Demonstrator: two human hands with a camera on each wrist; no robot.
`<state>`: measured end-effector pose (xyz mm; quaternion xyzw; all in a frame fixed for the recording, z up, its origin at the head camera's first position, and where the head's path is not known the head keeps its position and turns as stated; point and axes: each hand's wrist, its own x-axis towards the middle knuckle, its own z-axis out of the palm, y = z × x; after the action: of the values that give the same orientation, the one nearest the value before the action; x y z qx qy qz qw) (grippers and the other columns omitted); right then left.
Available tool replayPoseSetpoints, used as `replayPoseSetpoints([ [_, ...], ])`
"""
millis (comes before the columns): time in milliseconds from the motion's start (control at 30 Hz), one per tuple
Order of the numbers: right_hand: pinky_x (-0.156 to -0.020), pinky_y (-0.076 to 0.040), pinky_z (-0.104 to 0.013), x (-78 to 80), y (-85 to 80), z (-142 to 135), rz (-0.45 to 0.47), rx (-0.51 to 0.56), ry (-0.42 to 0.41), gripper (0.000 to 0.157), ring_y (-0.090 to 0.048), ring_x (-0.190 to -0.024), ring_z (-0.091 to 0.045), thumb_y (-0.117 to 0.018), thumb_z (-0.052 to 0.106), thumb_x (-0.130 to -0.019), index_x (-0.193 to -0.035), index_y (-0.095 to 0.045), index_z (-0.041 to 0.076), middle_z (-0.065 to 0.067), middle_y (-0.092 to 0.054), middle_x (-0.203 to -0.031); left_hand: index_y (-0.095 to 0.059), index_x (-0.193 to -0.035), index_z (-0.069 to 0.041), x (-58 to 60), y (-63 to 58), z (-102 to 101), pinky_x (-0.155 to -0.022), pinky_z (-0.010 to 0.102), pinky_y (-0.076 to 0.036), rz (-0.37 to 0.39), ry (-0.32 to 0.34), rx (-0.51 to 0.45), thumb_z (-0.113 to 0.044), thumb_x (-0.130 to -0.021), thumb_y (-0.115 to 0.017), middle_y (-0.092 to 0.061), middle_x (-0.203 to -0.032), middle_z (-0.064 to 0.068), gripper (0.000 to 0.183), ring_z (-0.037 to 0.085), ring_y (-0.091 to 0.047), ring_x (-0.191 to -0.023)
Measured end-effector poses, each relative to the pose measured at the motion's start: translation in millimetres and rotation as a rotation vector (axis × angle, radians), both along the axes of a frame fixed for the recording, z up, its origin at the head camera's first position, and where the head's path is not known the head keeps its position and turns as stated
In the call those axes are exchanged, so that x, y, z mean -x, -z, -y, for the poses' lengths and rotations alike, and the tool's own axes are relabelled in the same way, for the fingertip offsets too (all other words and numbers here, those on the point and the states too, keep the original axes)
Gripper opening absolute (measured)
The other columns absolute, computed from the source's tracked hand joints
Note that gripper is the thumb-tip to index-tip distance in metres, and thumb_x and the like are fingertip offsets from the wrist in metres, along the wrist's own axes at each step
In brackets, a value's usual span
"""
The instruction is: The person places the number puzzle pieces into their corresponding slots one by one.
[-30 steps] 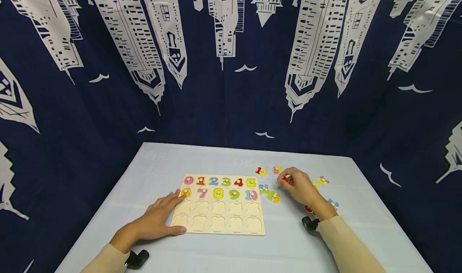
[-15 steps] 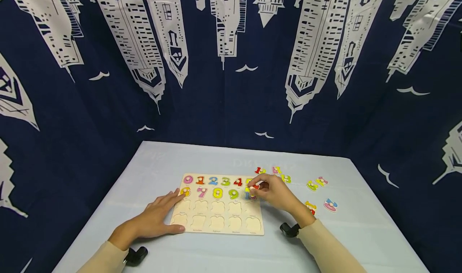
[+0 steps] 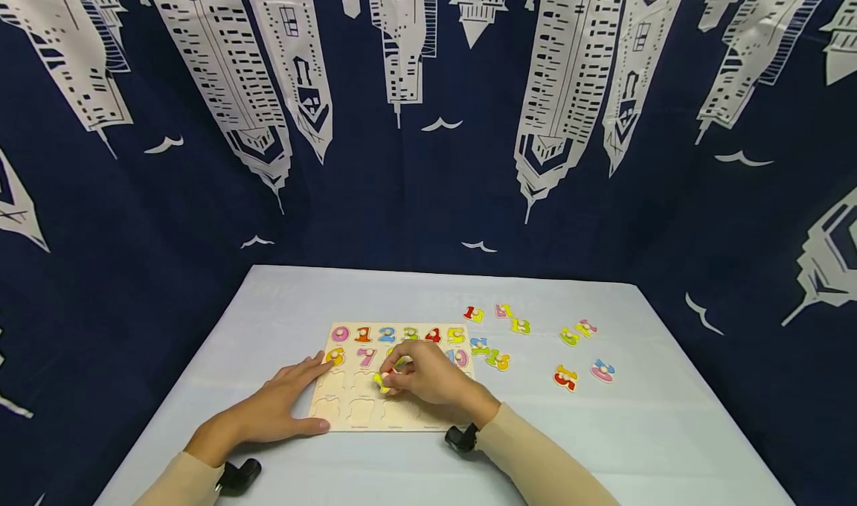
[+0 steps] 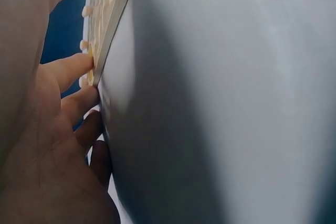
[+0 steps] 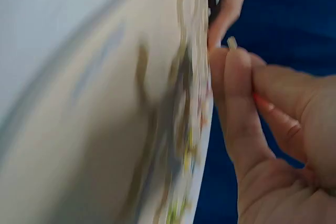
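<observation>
A wooden number puzzle board (image 3: 348, 400) lies on the table, its upper two rows filled with knobbed numbers and its lower recesses bare where visible. My left hand (image 3: 264, 413) rests at the board's left edge with fingers spread, the index fingertip near the orange 6 (image 3: 335, 356). Over the middle of the board, my right hand (image 3: 431, 376) pinches a small yellow and red number puzzle piece (image 3: 381, 383) between thumb and fingers. Those fingers hide most of the piece and several recesses. In the right wrist view, thumb and fingertips (image 5: 239, 69) meet just off the board.
Several loose number pieces lie right of the board: a red and yellow 13 (image 3: 473, 314), a blue and green piece (image 3: 479, 346), an orange and yellow piece (image 3: 498, 359). Farther right are a red and orange piece (image 3: 565, 378) and a blue and pink piece (image 3: 602, 370).
My right hand has come left from among the loose pieces to over the board's middle, carrying the yellow and red puzzle piece. The left hand stays at the board's edge.
</observation>
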<state>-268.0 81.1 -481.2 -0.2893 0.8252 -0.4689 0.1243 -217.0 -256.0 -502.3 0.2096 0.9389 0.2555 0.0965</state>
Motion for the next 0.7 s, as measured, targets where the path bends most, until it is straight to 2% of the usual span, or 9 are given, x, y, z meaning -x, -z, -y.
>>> replayPoseSetpoints([
  [133,-0.076,-0.06,-0.015,-1.9,3.5,32.6,-0.028,-0.024,0.003,0.005,-0.084,-0.077,-0.009,-0.087,0.007,-0.105,-0.106,-0.083,0.008,-0.004,-0.083,-0.111,-0.045,-0.18,-0.016,1.9,-1.8,2.3,-0.132,0.086,-0.034,0.006,0.009,-0.015,-0.062,-0.094,-0.092,-0.03,-0.193,0.019,0.109,0.056,-0.035,-0.173],
  [300,-0.07,-0.053,-0.014,-3.2,6.9,65.7,-0.094,-0.056,0.024,0.005,-0.067,-0.072,0.003,-0.091,0.006,-0.102,-0.101,-0.086,0.009,-0.001,-0.085,-0.088,-0.044,-0.18,-0.017,3.2,-1.5,2.6,-0.132,0.087,-0.033,0.017,0.017,-0.031,-0.063,-0.094,-0.092,-0.03,-0.194,0.019,0.109,0.057,-0.034,-0.173],
  [400,-0.071,-0.047,-0.015,-3.6,7.9,81.3,-0.132,-0.095,0.079,0.008,-0.06,-0.073,0.004,-0.093,0.009,-0.1,-0.097,-0.088,0.013,0.006,-0.081,-0.086,-0.045,-0.18,-0.017,2.6,-1.6,2.3,-0.132,0.087,-0.032,0.021,0.012,-0.042,-0.063,-0.094,-0.093,-0.03,-0.194,0.018,0.109,0.056,-0.033,-0.174],
  [533,-0.074,-0.044,-0.016,-5.1,10.3,94.8,-0.191,-0.14,0.145,0.012,-0.052,-0.077,0.004,-0.096,0.01,-0.097,-0.089,-0.088,0.015,0.007,-0.075,-0.083,-0.046,-0.179,-0.015,1.1,-1.6,2.0,-0.133,0.086,-0.032,0.017,0.011,-0.048,-0.063,-0.094,-0.093,-0.031,-0.193,0.018,0.108,0.057,-0.034,-0.173],
  [700,-0.076,-0.045,-0.018,-0.4,20.0,104.4,-0.316,-0.137,0.18,0.014,-0.051,-0.081,0.003,-0.097,0.011,-0.096,-0.087,-0.087,0.014,0.008,-0.075,-0.082,-0.047,-0.178,-0.014,0.5,-1.1,3.3,-0.132,0.086,-0.033,-0.009,0.018,-0.043,-0.063,-0.094,-0.093,-0.033,-0.192,0.021,0.108,0.058,-0.036,-0.171],
])
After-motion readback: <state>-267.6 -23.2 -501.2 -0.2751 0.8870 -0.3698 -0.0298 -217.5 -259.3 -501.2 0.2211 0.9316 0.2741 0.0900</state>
